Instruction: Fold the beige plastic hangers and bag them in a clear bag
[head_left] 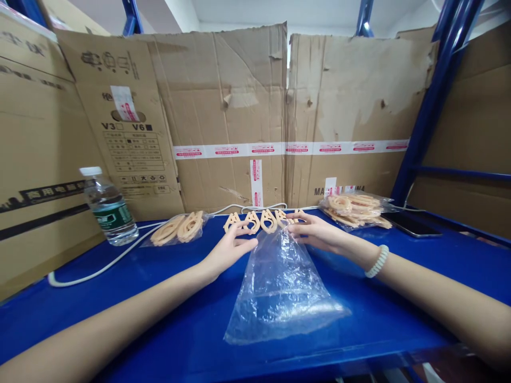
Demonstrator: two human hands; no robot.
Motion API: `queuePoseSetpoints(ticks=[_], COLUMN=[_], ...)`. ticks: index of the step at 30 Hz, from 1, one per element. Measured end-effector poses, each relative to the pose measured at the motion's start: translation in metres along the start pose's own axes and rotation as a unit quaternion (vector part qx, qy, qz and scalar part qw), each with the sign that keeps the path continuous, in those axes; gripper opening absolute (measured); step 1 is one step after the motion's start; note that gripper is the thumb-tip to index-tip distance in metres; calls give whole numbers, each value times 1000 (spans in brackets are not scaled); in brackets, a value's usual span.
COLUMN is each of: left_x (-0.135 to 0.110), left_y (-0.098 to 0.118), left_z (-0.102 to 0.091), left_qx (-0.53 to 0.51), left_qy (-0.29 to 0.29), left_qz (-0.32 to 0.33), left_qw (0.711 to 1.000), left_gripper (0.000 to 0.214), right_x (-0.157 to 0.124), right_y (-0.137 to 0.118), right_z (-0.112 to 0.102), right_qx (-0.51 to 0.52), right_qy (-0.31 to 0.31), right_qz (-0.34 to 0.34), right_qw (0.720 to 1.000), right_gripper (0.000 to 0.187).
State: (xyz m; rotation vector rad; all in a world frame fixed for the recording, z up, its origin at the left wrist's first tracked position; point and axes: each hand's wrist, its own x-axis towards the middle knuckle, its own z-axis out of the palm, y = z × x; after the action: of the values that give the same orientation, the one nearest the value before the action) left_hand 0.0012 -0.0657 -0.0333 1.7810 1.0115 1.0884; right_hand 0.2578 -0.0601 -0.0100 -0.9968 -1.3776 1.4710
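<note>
A row of several beige ring-shaped rubbery pieces (263, 220) lies on the blue shelf surface (167, 319) in front of the cardboard. My left hand (229, 247) reaches to the row's left end, fingers curled around the pieces there. My right hand (313, 231) lies at the row's right end, fingers stretched and touching the pieces. An empty clear plastic bag (279, 290) lies flat between my forearms, its mouth toward the row.
A filled bag of beige pieces (179, 227) lies at the left, a larger pile of filled bags (355, 209) at the right. A water bottle (108, 207) stands left, a white cable (99, 266) runs by, a phone (411, 224) lies right. Cardboard walls (247, 106) enclose the back.
</note>
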Motion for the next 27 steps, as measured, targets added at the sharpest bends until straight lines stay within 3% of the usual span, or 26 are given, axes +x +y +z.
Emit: queuePoseSetpoints(ticks=[4,7,12,19,22,24,27], left_x=[3,1,3,11,13,14,15], left_y=[5,10,6,-3,-3,-3,-2], left_z=[0,2,-3,-14,-15,-16,-18], left_qx=[-208,-263,-227,-189,-171,-154,-116], left_qy=[-58,-70,13,60,81,101,157], left_qz=[-108,-148,-76,-47,-39,-31,-5], left_qw=[970,951,971,979,981,982,981], left_gripper=[46,41,34,45,45,44,43], right_x=[-3,-4,0,13,17,20,25], right_y=[-3,-5,-3,7,10,12,14], right_z=[2,2,-5,-18,-22,-28,-43], right_qx=[46,72,82,38,-10,-99,-332], right_qy=[-27,-52,-42,36,60,71,95], right_qz=[-38,-25,8,-35,-59,-98,-184], right_qw=[998,996,996,998,996,988,920], right_gripper=[50,51,41,43,44,41,33])
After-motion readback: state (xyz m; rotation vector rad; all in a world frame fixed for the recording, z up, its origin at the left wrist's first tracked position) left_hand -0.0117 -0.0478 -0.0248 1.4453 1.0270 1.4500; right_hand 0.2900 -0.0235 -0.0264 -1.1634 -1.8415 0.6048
